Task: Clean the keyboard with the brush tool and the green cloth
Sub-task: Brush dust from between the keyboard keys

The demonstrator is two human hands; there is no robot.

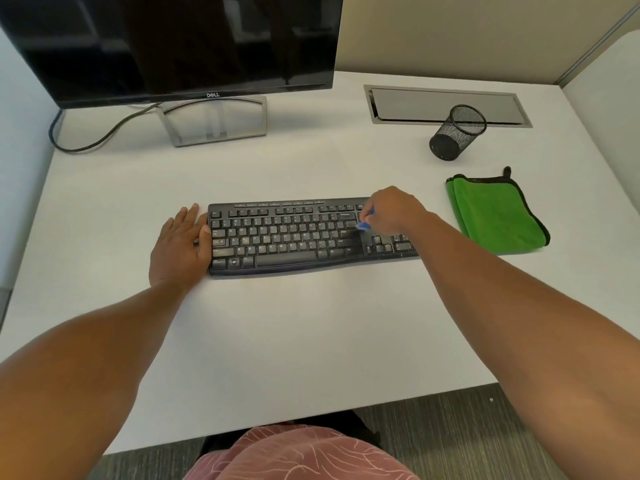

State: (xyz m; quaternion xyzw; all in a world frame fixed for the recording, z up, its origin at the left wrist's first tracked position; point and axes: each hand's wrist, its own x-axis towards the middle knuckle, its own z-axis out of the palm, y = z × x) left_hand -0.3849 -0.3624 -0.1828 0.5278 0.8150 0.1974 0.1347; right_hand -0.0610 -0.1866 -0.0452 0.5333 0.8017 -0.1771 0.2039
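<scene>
My right hand [391,211] pinches the blue brush [364,224], its tip on the keys at the keyboard's [287,237] three o'clock side; my left hand [181,242] lies flat, fingers straight, against its nine o'clock edge; the green cloth [495,216] waits unused on the desk [277,341] further toward three o'clock; I judge that pressing hard could pop a keycap, or skid the board if the flat hand lifts.

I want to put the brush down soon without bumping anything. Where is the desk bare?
Bare desk runs between the keyboard and the near edge, and between keyboard and monitor stand. It is crowded on the right, where the green cloth and mesh cup sit.
</scene>
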